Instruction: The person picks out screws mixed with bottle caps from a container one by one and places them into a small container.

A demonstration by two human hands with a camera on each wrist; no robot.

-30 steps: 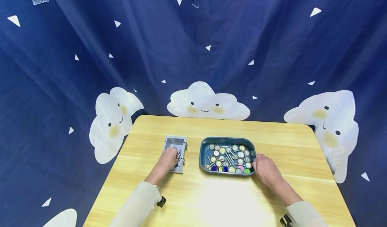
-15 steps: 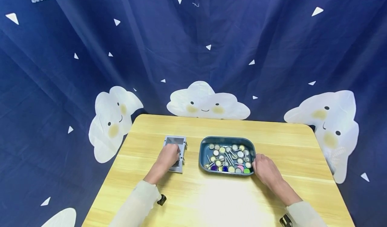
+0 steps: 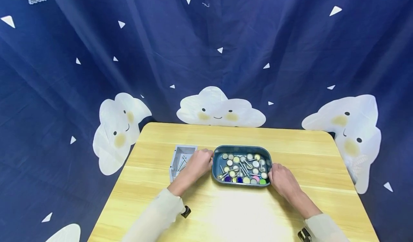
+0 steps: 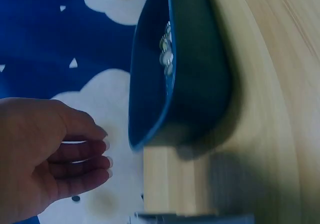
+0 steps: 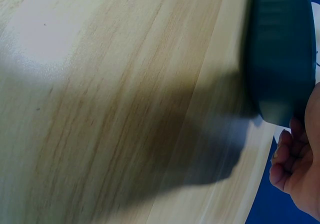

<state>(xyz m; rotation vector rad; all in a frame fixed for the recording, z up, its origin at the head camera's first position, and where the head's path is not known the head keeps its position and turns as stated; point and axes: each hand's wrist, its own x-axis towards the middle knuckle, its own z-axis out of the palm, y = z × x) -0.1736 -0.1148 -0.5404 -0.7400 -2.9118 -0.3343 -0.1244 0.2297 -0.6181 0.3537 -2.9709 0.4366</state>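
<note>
In the head view a dark teal tray point(image 3: 241, 185) holds several screws point(image 3: 246, 169) and many-coloured small round discs point(image 3: 255, 164). My right hand point(image 3: 284, 180) grips the tray's right end, its fingers curled at the rim. At the opposite end is my left hand point(image 3: 200, 160), fingertips right by the rim. The left wrist view shows this left hand point(image 4: 65, 154) apart from the tray wall point(image 4: 195, 84), fingers loosely bent with nothing in them. A small grey box point(image 3: 174, 164) with a few screws point(image 3: 183, 161) inside lies partly hidden behind my left forearm.
Both containers stand on a light wooden table point(image 3: 245, 213). Behind its far edge hangs a dark blue curtain point(image 3: 206, 62) printed with white clouds. Black straps show at both sleeve cuffs.
My left hand has left the grey box and moved right to the tray's left end. Screws inside the box now show. The box has turned and shifted slightly; my right hand stays put.
</note>
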